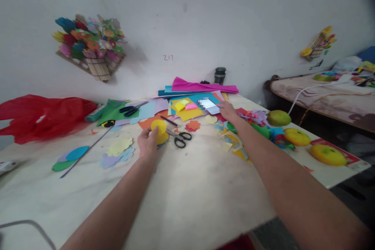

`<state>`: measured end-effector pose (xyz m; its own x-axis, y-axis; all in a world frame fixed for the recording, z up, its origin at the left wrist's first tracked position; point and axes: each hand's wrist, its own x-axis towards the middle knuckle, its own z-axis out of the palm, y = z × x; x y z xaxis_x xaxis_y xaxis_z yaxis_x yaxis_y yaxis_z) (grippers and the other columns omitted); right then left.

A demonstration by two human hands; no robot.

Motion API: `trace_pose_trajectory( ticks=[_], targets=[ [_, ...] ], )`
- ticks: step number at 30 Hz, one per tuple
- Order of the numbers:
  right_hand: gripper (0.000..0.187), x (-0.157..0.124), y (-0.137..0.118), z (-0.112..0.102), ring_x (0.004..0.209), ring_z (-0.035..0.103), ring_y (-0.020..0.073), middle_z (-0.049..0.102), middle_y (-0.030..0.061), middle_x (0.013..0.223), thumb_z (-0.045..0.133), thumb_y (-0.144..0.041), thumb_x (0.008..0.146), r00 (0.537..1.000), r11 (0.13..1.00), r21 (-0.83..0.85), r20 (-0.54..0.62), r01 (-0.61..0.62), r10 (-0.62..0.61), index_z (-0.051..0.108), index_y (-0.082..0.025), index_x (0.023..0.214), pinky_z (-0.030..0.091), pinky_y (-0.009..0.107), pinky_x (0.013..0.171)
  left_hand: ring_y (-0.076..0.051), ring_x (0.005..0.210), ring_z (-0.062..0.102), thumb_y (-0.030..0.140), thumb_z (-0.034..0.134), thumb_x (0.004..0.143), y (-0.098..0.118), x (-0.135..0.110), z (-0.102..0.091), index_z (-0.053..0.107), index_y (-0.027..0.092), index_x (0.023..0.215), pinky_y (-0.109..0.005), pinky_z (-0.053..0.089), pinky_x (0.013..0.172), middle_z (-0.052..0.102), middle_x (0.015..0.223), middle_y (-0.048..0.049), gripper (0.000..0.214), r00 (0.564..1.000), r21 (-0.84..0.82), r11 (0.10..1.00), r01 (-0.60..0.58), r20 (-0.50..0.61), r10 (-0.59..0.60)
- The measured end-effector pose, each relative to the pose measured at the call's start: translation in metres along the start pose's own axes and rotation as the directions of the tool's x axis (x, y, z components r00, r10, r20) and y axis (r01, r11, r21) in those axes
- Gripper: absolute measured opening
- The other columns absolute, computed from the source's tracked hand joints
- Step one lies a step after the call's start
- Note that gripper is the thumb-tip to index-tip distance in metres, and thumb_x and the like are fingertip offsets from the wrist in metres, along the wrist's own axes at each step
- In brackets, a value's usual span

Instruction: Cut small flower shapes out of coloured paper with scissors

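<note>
My left hand (148, 143) is closed on a round yellow paper cut-out (159, 129), lifting it just off the table (187, 187). Grey scissors with black handles (179, 138) lie right beside it. My right hand (227, 111) reaches further back and touches the edge of a phone with a lit screen (210, 105), which rests on coloured paper sheets (187, 111). Its fingers lie extended on the phone's edge.
Paper flower cut-outs (118, 152) lie at the left, and scraps (258, 123) at the right. A second pair of scissors (130, 109) and a red plastic bag (38, 117) are at the back left. Three yellow-green fruits (297, 136) sit near the right edge. A bed (322, 93) stands beyond.
</note>
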<state>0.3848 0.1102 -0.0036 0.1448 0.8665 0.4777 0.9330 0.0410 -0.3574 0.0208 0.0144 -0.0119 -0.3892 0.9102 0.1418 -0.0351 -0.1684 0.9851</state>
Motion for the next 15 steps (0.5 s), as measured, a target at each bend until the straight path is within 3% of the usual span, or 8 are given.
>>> trace_pose_trajectory(
  ticks=[3, 7, 10, 15],
  targets=[
    [0.043, -0.003, -0.005, -0.005, 0.121, 0.059, 0.0219, 0.067, 0.0119, 0.127, 0.045, -0.006, 0.081, 0.997, 0.997, 0.014, 0.017, -0.071, 0.071, 0.075, -0.015, 0.11, 0.042, 0.03, 0.106, -0.018, 0.063, 0.059, 0.055, 0.074, 0.056, 0.001, -0.002, 0.0, 0.066, 0.014, 0.08, -0.028, 0.047, 0.058, 0.065, 0.071, -0.0042, 0.049, 1.0, 0.003, 1.0, -0.019, 0.01, 0.019],
    [0.037, -0.007, -0.01, -0.01, 0.109, 0.064, 0.0252, 0.07, 0.0117, 0.12, 0.047, -0.013, 0.083, 0.98, 0.98, 0.053, -0.04, -0.194, 0.196, 0.077, -0.017, 0.105, 0.049, 0.035, 0.093, -0.018, 0.062, 0.06, 0.054, 0.075, 0.056, 0.002, -0.003, 0.001, 0.067, 0.014, 0.078, -0.029, 0.048, 0.06, 0.063, 0.066, -0.0022, 0.046, 0.998, 0.024, 0.999, -0.046, 0.032, 0.045],
    [0.033, -0.009, -0.012, -0.011, 0.096, 0.066, 0.0246, 0.074, 0.0095, 0.105, 0.049, -0.022, 0.084, 0.959, 0.96, 0.113, -0.099, -0.256, 0.267, 0.076, -0.02, 0.104, 0.05, 0.035, 0.084, -0.018, 0.063, 0.06, 0.054, 0.076, 0.055, 0.001, -0.003, 0.004, 0.068, 0.015, 0.078, -0.028, 0.048, 0.061, 0.064, 0.068, -0.0025, 0.046, 0.996, 0.021, 0.997, -0.068, 0.055, 0.066],
    [0.033, -0.005, -0.016, -0.009, 0.079, 0.064, 0.0234, 0.072, 0.0092, 0.079, 0.049, -0.033, 0.086, 0.927, 0.919, 0.29, -0.182, -0.268, 0.328, 0.074, -0.014, 0.097, 0.05, 0.033, 0.074, -0.017, 0.065, 0.061, 0.054, 0.076, 0.058, -0.003, -0.002, 0.004, 0.068, 0.016, 0.077, -0.028, 0.048, 0.062, 0.066, 0.071, -0.003, 0.044, 0.992, 0.043, 0.994, -0.096, 0.091, 0.092]
  ],
)
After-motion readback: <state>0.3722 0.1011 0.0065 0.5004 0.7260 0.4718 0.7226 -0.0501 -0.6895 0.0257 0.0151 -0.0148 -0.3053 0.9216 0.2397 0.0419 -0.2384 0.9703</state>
